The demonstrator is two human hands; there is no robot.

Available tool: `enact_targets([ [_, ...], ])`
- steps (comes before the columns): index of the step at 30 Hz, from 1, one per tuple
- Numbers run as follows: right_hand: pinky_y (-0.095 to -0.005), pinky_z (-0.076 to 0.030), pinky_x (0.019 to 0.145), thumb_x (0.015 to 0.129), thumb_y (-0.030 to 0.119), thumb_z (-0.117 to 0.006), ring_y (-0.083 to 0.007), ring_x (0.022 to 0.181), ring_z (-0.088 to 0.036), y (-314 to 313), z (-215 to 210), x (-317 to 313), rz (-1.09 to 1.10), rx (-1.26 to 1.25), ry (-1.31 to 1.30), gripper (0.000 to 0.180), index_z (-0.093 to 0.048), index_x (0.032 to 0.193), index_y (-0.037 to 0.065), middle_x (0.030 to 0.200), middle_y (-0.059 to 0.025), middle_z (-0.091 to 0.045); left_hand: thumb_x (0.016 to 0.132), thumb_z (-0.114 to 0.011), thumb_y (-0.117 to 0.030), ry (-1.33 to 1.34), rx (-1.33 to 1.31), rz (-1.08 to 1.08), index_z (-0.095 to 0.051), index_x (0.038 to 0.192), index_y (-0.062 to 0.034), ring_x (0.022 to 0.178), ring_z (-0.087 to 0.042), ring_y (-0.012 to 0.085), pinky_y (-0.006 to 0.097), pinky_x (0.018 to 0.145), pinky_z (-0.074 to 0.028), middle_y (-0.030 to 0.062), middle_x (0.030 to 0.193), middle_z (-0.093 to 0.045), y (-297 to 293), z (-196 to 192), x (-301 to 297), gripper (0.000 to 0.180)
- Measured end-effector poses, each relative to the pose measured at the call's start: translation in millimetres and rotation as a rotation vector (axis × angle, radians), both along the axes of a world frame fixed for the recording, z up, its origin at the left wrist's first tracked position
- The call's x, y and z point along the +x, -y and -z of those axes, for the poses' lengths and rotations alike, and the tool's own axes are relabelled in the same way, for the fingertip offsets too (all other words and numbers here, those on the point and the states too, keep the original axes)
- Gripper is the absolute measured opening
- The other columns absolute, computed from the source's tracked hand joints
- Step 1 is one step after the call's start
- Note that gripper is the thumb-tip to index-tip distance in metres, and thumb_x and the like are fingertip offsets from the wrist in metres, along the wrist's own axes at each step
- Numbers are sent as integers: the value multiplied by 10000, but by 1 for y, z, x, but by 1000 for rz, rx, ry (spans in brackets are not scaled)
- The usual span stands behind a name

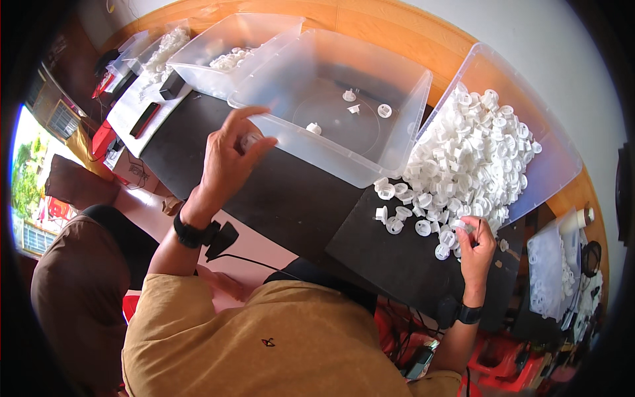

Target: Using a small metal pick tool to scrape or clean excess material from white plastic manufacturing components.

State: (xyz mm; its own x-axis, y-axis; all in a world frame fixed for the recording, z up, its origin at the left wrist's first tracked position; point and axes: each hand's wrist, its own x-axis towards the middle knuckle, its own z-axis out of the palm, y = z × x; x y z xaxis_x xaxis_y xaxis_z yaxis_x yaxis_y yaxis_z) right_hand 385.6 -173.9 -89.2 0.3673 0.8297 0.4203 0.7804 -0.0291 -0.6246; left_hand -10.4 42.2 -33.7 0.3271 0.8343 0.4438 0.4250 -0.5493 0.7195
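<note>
My left hand [228, 155] is raised over the dark table in front of the middle clear bin. Its thumb and fingers curl round a small white plastic part [249, 140], partly hidden and slightly blurred. At the near edge of the heap, my right hand [477, 255] pinches a round white plastic part [457, 225] between thumb and fingers. The heap of white plastic parts [463, 145] spills from a tilted clear bin [555, 155] onto the table. Several similar parts lie apart inside the middle clear bin [311, 149].
Another clear bin [198, 66] with white parts stands at the back left, beside a bag of parts [169, 49]. A black and red device [145, 119] lies on a white sheet. A bin of parts [549, 271] stands far right. A person in brown [79, 284] sits at left.
</note>
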Motion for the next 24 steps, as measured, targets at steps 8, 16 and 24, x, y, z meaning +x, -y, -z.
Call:
enact_targets([
  [8,-218,-344,516,818,30,-710,-31,572,-418,-30,-42,25,8,-82,-112,182,-662,991,-1,811,1,-622,822,-781,-301,-93,-218,980,-678,982,-46,658,-605,146,300,596,-456,46,756,-645,44,0,105,317],
  [16,-181,-384,543,828,43,-713,-14,598,-421,-76,-52,26,-82,-88,-79,278,-663,1102,48,923,-2,-631,921,-691,-241,202,-753,1177,-634,1082,-40,778,-576,70,234,676,-484,-10,876,-622,48,18,225,263],
  [24,-160,-327,505,932,97,-625,8,584,-420,-64,-37,11,-153,186,-640,200,-647,1124,46,882,39,-607,973,-564,-41,677,-827,1117,-372,1366,-74,1102,-578,155,325,967,-508,80,1356,-422,44,47,273,439],
])
